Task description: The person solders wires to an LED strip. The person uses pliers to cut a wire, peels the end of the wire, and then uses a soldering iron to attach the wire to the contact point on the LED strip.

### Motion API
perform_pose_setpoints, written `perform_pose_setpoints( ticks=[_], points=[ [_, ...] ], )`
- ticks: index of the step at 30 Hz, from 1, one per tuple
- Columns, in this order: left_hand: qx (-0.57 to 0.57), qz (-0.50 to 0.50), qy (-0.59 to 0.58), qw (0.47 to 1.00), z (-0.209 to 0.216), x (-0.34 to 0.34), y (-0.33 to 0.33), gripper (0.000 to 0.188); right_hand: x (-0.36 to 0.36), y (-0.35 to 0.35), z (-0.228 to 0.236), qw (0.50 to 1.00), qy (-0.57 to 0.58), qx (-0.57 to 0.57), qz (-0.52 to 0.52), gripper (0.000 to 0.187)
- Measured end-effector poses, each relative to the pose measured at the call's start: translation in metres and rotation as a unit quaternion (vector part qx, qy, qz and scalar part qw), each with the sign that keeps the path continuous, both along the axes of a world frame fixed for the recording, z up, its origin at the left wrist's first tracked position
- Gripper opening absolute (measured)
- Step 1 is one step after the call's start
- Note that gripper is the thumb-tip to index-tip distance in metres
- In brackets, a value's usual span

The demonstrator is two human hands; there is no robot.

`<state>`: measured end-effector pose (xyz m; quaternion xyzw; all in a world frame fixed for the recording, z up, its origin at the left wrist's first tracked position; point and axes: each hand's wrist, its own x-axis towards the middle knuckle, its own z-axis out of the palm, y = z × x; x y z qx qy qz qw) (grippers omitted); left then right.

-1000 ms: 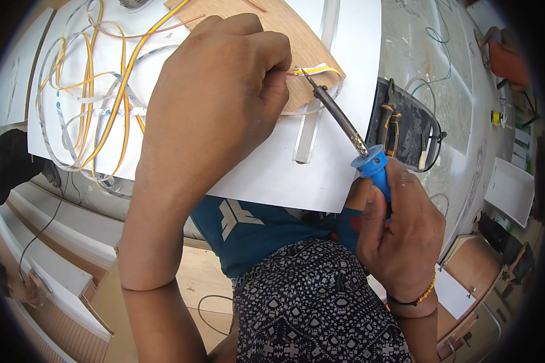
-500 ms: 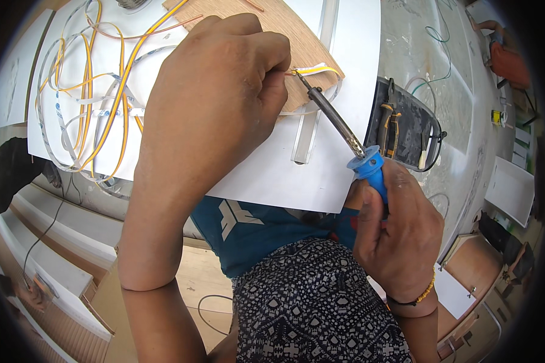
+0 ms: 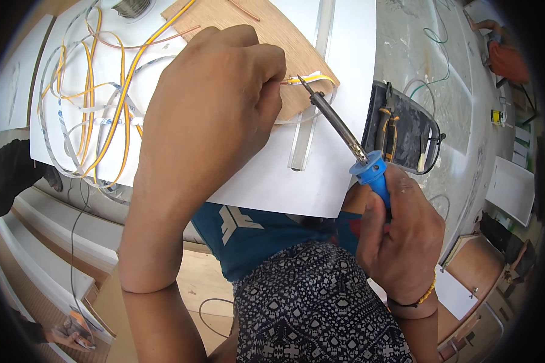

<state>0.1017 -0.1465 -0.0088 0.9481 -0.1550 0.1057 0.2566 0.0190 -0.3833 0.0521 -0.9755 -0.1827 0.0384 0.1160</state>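
Observation:
A soldering iron (image 3: 339,124) with a blue handle is held in my right hand (image 3: 402,233), fingers closed round the handle. Its tip points up and left, over the near end of a yellow-and-white LED strip (image 3: 315,78). This strip curves across a brown wooden board (image 3: 287,45). My left hand (image 3: 215,97) is closed in a pinch beside the strip's end. A thin reddish wire (image 3: 284,83) runs from its fingertips to that end; the fingertips themselves are mostly hidden behind the hand. Whether the tip touches the strip, I cannot tell.
Loops of LED strip (image 3: 89,103) lie on the white sheet (image 3: 272,187) at left. A solder spool (image 3: 132,7) stands at the far edge. A clear channel (image 3: 303,142) lies beside the board. Right of the sheet, a black tray (image 3: 402,136) holds pliers (image 3: 389,124). Another person's hand (image 3: 72,336) shows lower left.
The iron's tip has moved slightly right, away from the wire's joint on the strip. My left hand keeps its pinch. Another person's hand has come further into view at lower left.

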Motion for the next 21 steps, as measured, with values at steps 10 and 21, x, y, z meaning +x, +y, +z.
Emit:
perform_pose_setpoints(
  ticks=[10, 21],
  points=[
    [-0.004, 0.005, 0.038, 0.999, 0.007, -0.001, 0.001, 0.006, -0.003, -0.028, 0.000, 0.991, 0.001, 0.070, -0.110, 0.030],
    [-0.030, 0.010, 0.060, 0.998, 0.014, 0.001, -0.003, 0.010, -0.003, -0.134, -0.080, 0.889, -0.028, 0.324, -0.323, 0.030]
  ],
)
